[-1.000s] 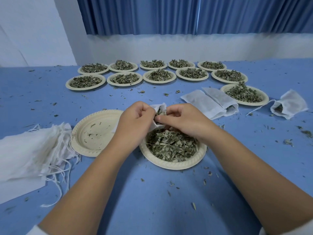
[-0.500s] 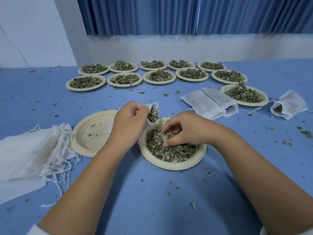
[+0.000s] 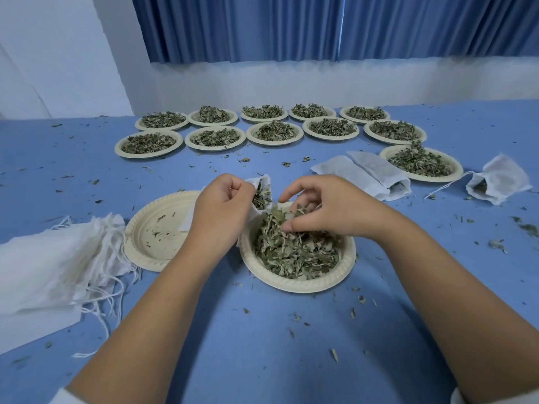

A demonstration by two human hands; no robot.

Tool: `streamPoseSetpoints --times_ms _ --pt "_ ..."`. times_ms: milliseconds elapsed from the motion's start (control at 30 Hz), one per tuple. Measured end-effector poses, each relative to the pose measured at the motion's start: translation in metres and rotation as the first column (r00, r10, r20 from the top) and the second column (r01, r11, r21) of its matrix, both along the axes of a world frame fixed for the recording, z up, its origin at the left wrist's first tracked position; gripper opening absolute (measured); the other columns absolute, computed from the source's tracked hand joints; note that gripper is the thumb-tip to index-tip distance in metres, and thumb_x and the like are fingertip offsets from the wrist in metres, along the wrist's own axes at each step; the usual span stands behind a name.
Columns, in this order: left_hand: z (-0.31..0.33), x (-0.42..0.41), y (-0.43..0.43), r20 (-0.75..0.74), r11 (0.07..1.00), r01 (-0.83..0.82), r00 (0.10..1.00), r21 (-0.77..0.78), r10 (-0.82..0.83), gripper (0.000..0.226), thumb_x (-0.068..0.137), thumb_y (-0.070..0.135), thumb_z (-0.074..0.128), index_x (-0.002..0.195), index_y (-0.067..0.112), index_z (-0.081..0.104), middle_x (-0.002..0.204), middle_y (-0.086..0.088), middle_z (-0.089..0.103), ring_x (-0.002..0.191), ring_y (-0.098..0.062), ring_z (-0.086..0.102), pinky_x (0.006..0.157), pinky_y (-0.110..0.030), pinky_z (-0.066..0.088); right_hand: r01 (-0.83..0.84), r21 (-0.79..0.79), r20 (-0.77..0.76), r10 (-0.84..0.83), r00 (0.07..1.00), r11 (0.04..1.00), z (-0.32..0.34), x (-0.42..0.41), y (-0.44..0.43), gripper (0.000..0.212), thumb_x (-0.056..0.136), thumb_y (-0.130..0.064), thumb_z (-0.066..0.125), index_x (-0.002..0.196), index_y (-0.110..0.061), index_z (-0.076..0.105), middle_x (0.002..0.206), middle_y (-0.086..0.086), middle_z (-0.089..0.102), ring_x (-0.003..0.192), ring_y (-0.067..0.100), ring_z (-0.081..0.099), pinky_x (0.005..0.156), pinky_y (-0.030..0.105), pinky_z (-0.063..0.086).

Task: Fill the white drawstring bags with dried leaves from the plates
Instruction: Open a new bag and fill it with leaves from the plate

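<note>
White bag (image 3: pixel 261 186), mouth open and partly filled, is pinched upright in the left hand (image 3: pixel 221 208) beside the far left rim of a cream plate (image 3: pixel 306 284) heaped with dried leaves (image 3: pixel 291 253). An emptied plate (image 3: pixel 145 246) lies just left of it. Eleven more heaped plates (image 3: pixel 148 154) stand in rows behind.

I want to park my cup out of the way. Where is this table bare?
Bare, bar leaf crumbs: the blue cloth between the forearms, nearer than the working plate; and far left, between the empty-bag pile and the plate rows. Crowded: those rows and the filled bags at right.
</note>
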State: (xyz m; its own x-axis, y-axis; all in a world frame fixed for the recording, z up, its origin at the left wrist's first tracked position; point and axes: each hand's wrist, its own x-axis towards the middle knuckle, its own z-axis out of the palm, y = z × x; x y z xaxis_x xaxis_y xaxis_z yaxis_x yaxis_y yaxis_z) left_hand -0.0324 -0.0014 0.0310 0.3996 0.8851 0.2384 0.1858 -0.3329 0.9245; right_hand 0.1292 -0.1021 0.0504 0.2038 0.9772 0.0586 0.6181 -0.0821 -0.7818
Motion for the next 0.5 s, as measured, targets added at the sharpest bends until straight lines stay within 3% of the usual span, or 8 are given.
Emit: streamPoseSetpoints --times_ms 67,200,333,400,500 --pt "0.001 0.000 0.000 -0.006 1.000 -0.001 1.000 0.006 0.001 0.016 0.092 0.024 0.056 0.079 0.016 0.056 0.059 0.010 0.046 0.044 0.000 0.038 0.043 -0.010 0.032 0.024 0.030 -0.070 -0.022 0.997 0.999 0.003 0.003 -0.002 0.037 0.069 -0.026 0.088 0.101 -0.028 0.069 0.079 0.001 0.069 0.061 0.005 0.055 0.070 0.031 0.046" --pt "0.001 -0.001 0.000 -0.010 1.000 0.001 1.000 0.017 -0.001 0.016 0.093 0.023 0.056 0.080 0.013 0.057 0.058 0.011 0.045 0.045 0.001 0.038 0.044 -0.009 0.032 0.050 0.078 -0.220 -0.032 0.975 0.996 0.007 0.007 -0.004 0.040 0.067 -0.027 0.088 0.102 -0.025 0.069 0.085 0.005 0.074 0.069 0.006 0.062 0.070 0.018 0.048" --pt "0.002 0.000 -0.003 -0.003 0.998 0.058 0.998 -0.023 -0.058 0.017 0.092 0.022 0.056 0.076 0.016 0.056 0.056 0.010 0.045 0.049 -0.005 0.041 0.047 -0.014 0.036 0.122 0.166 -0.358 -0.055 0.932 0.979 0.008 0.006 -0.003 0.036 0.069 -0.023 0.086 0.100 -0.022 0.069 0.082 -0.001 0.075 0.080 0.008 0.071 0.072 0.014 0.052" --pt "0.002 0.001 -0.006 0.009 0.994 0.100 0.995 -0.053 -0.100 0.018 0.092 0.021 0.056 0.074 0.018 0.055 0.053 0.011 0.044 0.048 -0.006 0.039 0.047 -0.018 0.034 0.167 0.195 -0.409 -0.075 0.909 0.967 0.006 0.001 -0.001 0.031 0.071 -0.022 0.085 0.099 -0.022 0.070 0.084 -0.002 0.076 0.079 0.006 0.071 0.069 0.013 0.052" --pt "0.004 0.002 -0.010 0.063 0.981 0.165 0.985 -0.104 -0.159 0.020 0.093 0.018 0.055 0.074 0.017 0.055 0.045 0.016 0.042 0.040 -0.001 0.037 0.043 -0.013 0.033 0.202 0.192 -0.469 -0.090 0.878 0.960 0.000 -0.008 0.004 0.028 0.073 -0.018 0.084 0.097 -0.020 0.069 0.084 -0.001 0.076 0.075 0.005 0.070 0.064 0.016 0.051"
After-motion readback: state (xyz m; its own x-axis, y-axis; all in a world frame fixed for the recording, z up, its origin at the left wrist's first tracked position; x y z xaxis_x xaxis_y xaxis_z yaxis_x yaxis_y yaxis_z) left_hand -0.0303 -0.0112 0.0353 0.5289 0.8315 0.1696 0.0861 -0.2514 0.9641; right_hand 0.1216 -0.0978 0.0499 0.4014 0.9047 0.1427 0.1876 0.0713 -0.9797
